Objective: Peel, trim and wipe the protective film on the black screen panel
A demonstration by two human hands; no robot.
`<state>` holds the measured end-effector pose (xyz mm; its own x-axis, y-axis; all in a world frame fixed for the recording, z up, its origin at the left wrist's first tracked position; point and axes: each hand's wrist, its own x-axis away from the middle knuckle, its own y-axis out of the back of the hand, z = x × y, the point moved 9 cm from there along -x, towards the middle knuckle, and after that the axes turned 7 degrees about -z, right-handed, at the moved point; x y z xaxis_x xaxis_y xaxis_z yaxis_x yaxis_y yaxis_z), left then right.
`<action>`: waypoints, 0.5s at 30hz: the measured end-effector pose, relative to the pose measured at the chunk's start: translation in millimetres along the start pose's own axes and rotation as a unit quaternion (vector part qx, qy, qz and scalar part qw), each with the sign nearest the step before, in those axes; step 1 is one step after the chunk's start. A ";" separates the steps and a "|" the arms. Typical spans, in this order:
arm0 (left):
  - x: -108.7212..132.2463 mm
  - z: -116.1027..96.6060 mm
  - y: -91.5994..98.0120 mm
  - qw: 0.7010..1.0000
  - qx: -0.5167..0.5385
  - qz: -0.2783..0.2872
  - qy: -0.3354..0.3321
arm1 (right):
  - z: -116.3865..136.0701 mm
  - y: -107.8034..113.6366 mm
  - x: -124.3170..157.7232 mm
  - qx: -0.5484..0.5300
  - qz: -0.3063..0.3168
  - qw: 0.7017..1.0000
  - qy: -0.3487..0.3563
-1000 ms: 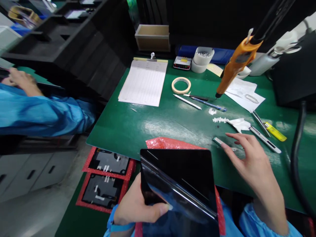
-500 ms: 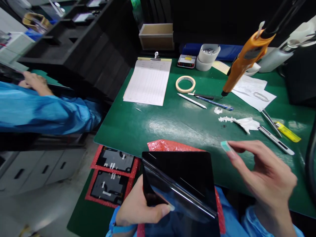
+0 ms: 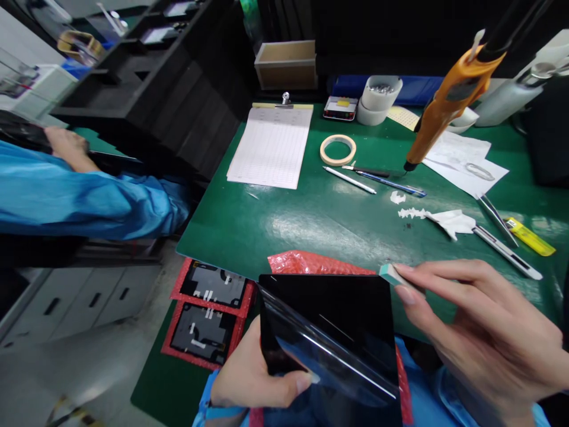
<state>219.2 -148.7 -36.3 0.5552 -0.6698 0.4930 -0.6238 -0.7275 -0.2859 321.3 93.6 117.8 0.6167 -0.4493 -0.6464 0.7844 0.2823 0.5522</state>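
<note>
My left hand (image 3: 262, 379) grips the left edge of a tablet-like black glass panel (image 3: 347, 302). Its thumb presses on a clear film (image 3: 329, 356), which is folded back in a curl across the panel. Red bubble wrap (image 3: 306, 262) shows behind the panel's far edge and along its right side. Between the thumb and fingers of my right hand (image 3: 480, 326) is a small white-and-green eraser-like block (image 3: 395, 276), near the panel's upper right corner. Whether the block touches the panel I cannot tell.
On the green mat lie a clipboard (image 3: 272, 145), a tape roll (image 3: 338, 150), pens and a utility knife (image 3: 507, 252). An orange electric screwdriver (image 3: 453, 107) hangs at right. Two panels in red wrap (image 3: 202, 332) lie lower left. A co-worker's blue sleeve (image 3: 89, 193) is at left.
My right hand has turned and shifted left, bringing the block to the panel's upper right corner. The view has moved slightly. My left hand keeps its grip on the panel.
</note>
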 end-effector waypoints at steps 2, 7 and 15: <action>-1.0 -1.2 -4.2 1.000 0.000 0.022 -0.014 | 1.3 -1.4 -2.5 0.006 0.009 1.000 0.003; 4.7 0.1 -6.2 0.999 0.011 -0.027 0.014 | -11.2 5.9 -5.2 0.033 0.006 0.998 -0.058; 7.3 -2.7 -4.5 0.998 -0.019 -0.037 0.039 | -5.4 5.8 1.7 0.014 0.057 0.997 -0.054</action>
<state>224.6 -150.0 -29.3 0.5562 -0.6002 0.5748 -0.6041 -0.7670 -0.2163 327.3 99.1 117.1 0.6904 -0.5039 -0.5190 0.7062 0.3136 0.6348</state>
